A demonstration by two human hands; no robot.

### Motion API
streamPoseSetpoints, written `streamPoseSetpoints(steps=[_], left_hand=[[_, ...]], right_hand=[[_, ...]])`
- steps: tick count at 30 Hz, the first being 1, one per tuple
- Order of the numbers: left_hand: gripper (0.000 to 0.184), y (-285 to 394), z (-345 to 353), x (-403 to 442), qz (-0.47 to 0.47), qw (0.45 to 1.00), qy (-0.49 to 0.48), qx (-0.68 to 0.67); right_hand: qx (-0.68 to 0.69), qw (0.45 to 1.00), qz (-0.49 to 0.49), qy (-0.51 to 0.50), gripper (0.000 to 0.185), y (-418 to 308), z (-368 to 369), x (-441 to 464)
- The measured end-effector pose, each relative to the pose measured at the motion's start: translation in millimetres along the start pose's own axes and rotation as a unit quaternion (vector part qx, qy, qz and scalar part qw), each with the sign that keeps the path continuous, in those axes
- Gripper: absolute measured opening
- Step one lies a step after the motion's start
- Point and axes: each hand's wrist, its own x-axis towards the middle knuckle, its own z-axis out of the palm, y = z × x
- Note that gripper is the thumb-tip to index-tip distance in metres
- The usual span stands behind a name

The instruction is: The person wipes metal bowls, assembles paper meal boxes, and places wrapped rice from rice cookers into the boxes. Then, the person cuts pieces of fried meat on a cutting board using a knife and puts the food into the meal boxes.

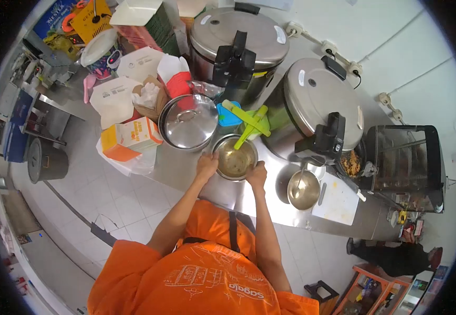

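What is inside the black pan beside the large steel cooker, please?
Crumbly orange-brown food shows in the black pan; the steel cooker overlaps one edge, and anything beneath is hidden.

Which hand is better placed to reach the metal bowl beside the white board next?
Probably the right hand: it grips the held bowl on the side facing the other metal bowl. The left hand grips the opposite side, farther away.

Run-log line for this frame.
left hand: bowl, left rim | right hand: bowl, right rim | bowl: upright | nearby: lidded pan
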Motion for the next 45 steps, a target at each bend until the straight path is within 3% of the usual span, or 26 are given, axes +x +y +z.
streamPoseSetpoints(steps=[3,5,7,10,13,16,19,22,23,26,27,30,31,34,35,37,38,39,41,42,43,45], left_hand=[[0.058,-56.3,16.4,11.6,0.014,0.993,0.05,-0.109],[0.058,-73.4,19.4,11.7,-0.002,0.983,0.041,-0.18],[0.056,-54.5,-3.3,-11.6,-0.051,0.968,-0.026,-0.244],[0.049,-44.4,-6.8,-17.6,-0.078,0.967,-0.114,-0.215],[0.04,-32.1,-7.9,-24.9,-0.018,0.978,-0.119,-0.17],[0.031,-54.2,4.3,-20.0,0.119,0.986,-0.072,-0.092],[0.026,-66.0,7.4,-19.3,0.071,0.992,-0.078,-0.076],[0.022,-85.2,6.8,-24.3,0.04,0.987,-0.036,-0.15],[0.02,-70.1,-12.0,-35.0,0.013,0.988,-0.039,-0.147],[0.018,-97.7,-20.5,-41.9,0.038,0.989,0.022,-0.144],[0.016,-72.2,-40.2,-58.6,0.038,0.987,0.045,-0.149],[0.018,-90.1,-53.6,-71.0,-0.028,0.983,0.011,-0.181],[0.018,-82.9,-58.7,-79.9,-0.022,0.983,0.042,-0.177],[0.022,-57.3,-70.9,-106.0,0.001,0.975,0.121,-0.189],[0.025,-50.2,-72.8,-111.5,0.011,0.968,0.142,-0.207],[0.033,-39.6,-78.7,-120.2,0.052,0.964,0.174,-0.194],[0.038,-34.7,-81.6,-123.6,0.084,0.966,0.184,-0.165],[0.042,-28.7,-84.5,-125.6,0.116,0.965,0.194,-0.135],[0.045,-13.7,-93.9,-129.0,0.159,0.971,0.171,-0.041],[0.046,-5.7,-99.4,-131.5,0.181,0.971,0.155,0.007],[0.045,3.8,-102.6,-133.4,0.169,0.977,0.13,0.009],[0.043,27.0,-104.9,-133.8,0.151,0.985,0.081,0.012]], right_hand=[[0.057,0.996,0.044,-0.06,0.036,-11.0,-31.4,-26.1],[0.052,0.996,0.032,-0.065,0.034,-0.4,-38.8,-36.8],[0.175,0.976,0.089,-0.092,0.032,-11.4,-61.5,-54.0],[0.268,0.946,0.137,-0.122,0.028,1.2,-77.2,-72.4],[0.313,0.932,0.153,-0.104,0.026,25.3,-95.1,-100.1],[0.361,0.913,0.187,-0.031,0.021,29.7,-124.2,-127.8],[0.348,0.915,0.198,0.042,0.023,52.4,-139.7,-125.7],[0.394,0.901,0.167,0.074,0.033,65.2,-127.0,-101.2],[0.392,0.891,0.215,0.073,0.045,84.3,-112.5,-84.9],[0.452,0.867,0.203,0.048,0.04,99.7,-69.6,-50.5],[0.463,0.86,0.213,0.029,0.039,106.4,-52.9,-37.9],[0.463,0.857,0.228,-0.003,0.04,106.7,-10.6,-12.5],[0.457,0.859,0.231,-0.009,0.041,101.7,-2.7,-10.8],[0.493,0.849,0.178,-0.064,0.044,84.6,-4.5,-15.5],[0.514,0.828,0.216,-0.065,0.041,57.9,-27.2,-25.5],[0.315,0.946,0.053,0.051,0.044,40.7,-37.6,-41.4],[0.203,0.973,-0.034,0.108,0.046,33.2,-42.1,-50.5],[0.217,0.965,-0.103,0.101,0.032,9.5,-54.3,-64.5],[0.18,0.951,-0.239,-0.079,0.021,-21.4,-70.1,-83.0],[0.116,0.919,-0.35,-0.138,0.026,-36.3,-70.8,-84.9],[0.082,0.896,-0.398,-0.18,0.031,-55.5,-71.2,-85.0],[0.06,0.867,-0.472,-0.151,0.035,-68.2,-41.9,-70.6]])
